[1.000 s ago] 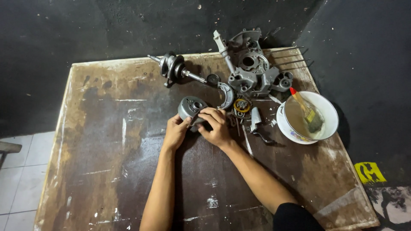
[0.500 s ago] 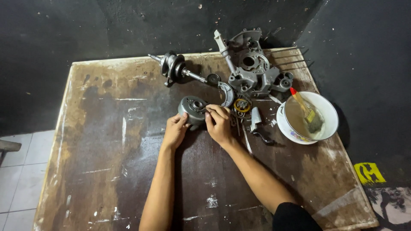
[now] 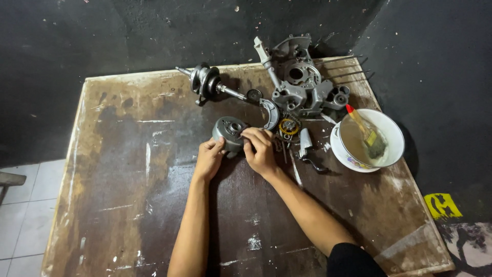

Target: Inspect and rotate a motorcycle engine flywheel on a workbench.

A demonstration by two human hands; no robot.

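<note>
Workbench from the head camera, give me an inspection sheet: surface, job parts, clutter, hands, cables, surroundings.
Surface: worn brown wooden table, stained, with white paint marks.
Job's things: round grey metal housing resting on the table, held between both hands.
Clutter: crankshaft, grey engine casing, curved metal shoe, gear with yellow ring, small metal lever, white bowl of murky liquid with a paintbrush in it.
Hands: left hand grips the housing's near side; right hand has fingers on its top.
Cables: nothing seen.
Surroundings: black wall; pale tiled floor at left; yellow mark at right.
</note>
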